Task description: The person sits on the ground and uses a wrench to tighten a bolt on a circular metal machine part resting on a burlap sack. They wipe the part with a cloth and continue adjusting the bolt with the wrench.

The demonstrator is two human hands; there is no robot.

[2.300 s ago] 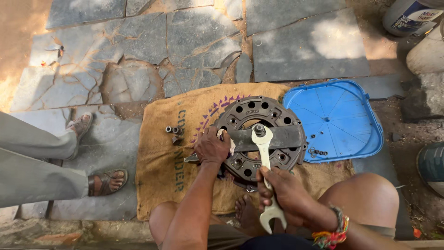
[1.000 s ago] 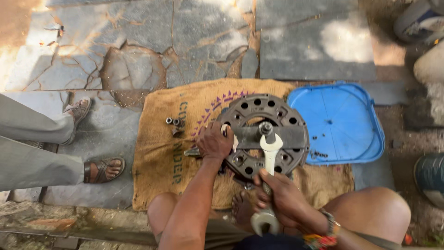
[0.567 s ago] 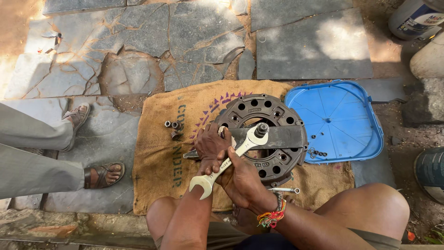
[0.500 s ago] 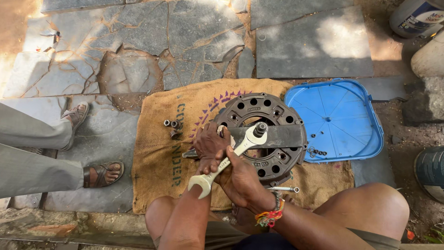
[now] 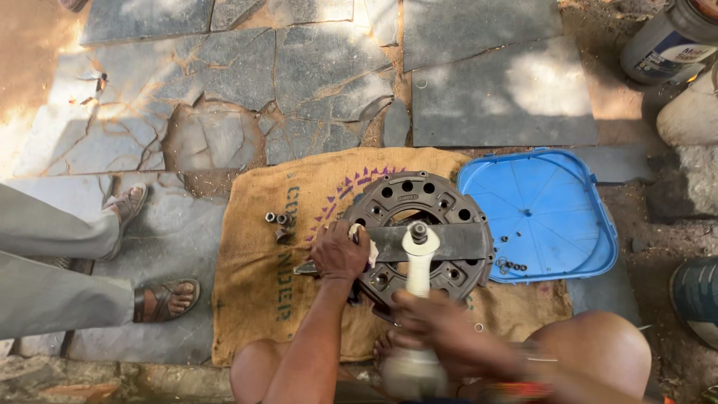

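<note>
A round dark metal clutch plate (image 5: 437,202) with a flat steel bar (image 5: 456,241) bolted across it lies on a brown burlap sack (image 5: 262,292). My left hand (image 5: 338,253) presses on the plate's left rim and has a pale rag under its fingers. My right hand (image 5: 441,333), blurred by motion, grips the shaft of a silver spanner (image 5: 416,273). The spanner's head sits on the centre bolt (image 5: 417,230) and its handle points toward me.
A blue plastic lid (image 5: 546,213) with small bolts lies right of the plate. Loose nuts (image 5: 278,221) rest on the sack's left part. Another person's sandalled feet (image 5: 161,298) stand at left. A can (image 5: 669,37) is at top right, a shoe (image 5: 695,295) at right.
The spanner has swung from pointing lower left back to pointing straight toward me, my right hand moving with it. My left hand has stayed on the plate's rim.
</note>
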